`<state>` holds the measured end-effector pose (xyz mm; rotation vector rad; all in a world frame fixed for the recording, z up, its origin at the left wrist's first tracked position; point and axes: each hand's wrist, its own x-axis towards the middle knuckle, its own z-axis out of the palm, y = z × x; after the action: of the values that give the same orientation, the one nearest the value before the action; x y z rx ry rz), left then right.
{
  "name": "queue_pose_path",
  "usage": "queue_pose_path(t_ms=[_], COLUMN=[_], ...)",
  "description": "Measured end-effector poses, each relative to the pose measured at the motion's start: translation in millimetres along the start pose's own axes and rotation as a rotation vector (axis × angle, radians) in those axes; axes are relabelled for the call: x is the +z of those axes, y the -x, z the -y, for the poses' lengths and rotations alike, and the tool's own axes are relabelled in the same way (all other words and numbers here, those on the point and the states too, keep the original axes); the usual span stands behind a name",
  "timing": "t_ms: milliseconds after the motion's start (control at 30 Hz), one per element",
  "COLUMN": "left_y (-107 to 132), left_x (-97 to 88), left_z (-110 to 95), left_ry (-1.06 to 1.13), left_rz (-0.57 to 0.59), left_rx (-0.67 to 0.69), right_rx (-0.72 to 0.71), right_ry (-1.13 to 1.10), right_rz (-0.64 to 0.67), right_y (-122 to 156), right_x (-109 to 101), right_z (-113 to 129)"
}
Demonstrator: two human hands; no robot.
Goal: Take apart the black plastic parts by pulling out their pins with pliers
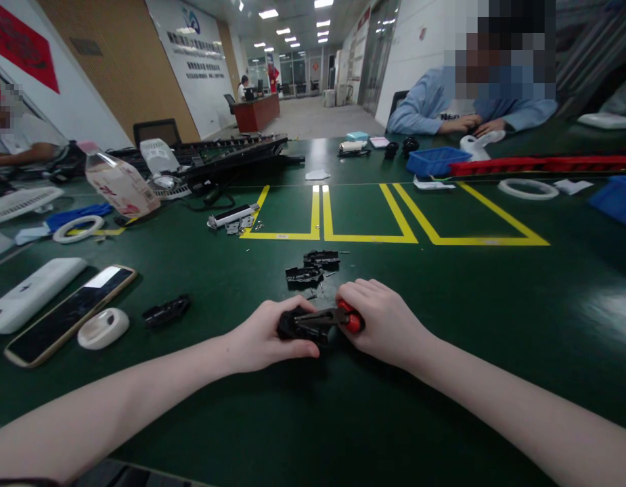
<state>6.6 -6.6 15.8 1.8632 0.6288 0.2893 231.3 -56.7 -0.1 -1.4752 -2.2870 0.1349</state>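
Observation:
My left hand (264, 337) is wrapped round a small black plastic part (298, 325) and presses it to the green table (444, 325). My right hand (386, 321) is closed on a tool with a red-and-black handle (349, 318); its dark shaft lies across the black part. Just beyond my hands lie two more black plastic parts (313, 267) with small screws scattered about them. Another black part (166, 310) rests to the left.
At left lie a smartphone (72, 312), a white oval piece (103, 327), a white bar (31, 292), a white ring (78, 228) and a bottle (120, 182). Yellow tape boxes (373, 220) mark the middle. A person in blue sits far right beside blue bins (433, 161).

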Motion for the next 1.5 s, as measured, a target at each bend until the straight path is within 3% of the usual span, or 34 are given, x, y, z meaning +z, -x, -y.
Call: queue_pose_path(t_ms=[167, 467, 733, 933, 1067, 1200, 1333, 1500], left_y=[-1.8, -0.1, -2.5, -2.4, -2.0, -2.2, -3.6, -4.9], left_x=[0.2, 1.0, 0.6, -0.3, -1.2, -0.3, 1.0, 1.2], left_z=[11.1, -3.9, 5.1, 3.6, 8.8, 17.6, 21.6, 23.0], left_ry=[0.005, -0.027, 0.006, 0.003, 0.065, 0.26, 0.458, 0.531], left_rz=[-0.004, -0.018, -0.016, -0.004, 0.037, 0.103, 0.141, 0.153], left_rx=[0.045, 0.048, 0.078, 0.028, 0.051, 0.109, 0.074, 0.087], right_rx=[-0.003, -0.022, -0.044, -0.066, -0.08, -0.104, -0.102, -0.089], right_ry=[0.022, 0.024, 0.034, 0.034, 0.035, 0.017, -0.019, -0.035], right_rz=[-0.01, 0.009, -0.023, -0.058, -0.093, -0.117, -0.148, -0.185], right_y=[-0.5, -1.1, -1.2, -0.7, -0.4, 0.6, 1.8, 2.2], right_x=[0.6, 0.8, 2.1, 2.5, 1.9, 4.2, 7.9, 9.0], right_z=[-0.7, -2.5, -4.1, -6.1, -6.5, -9.6, -13.7, -15.9])
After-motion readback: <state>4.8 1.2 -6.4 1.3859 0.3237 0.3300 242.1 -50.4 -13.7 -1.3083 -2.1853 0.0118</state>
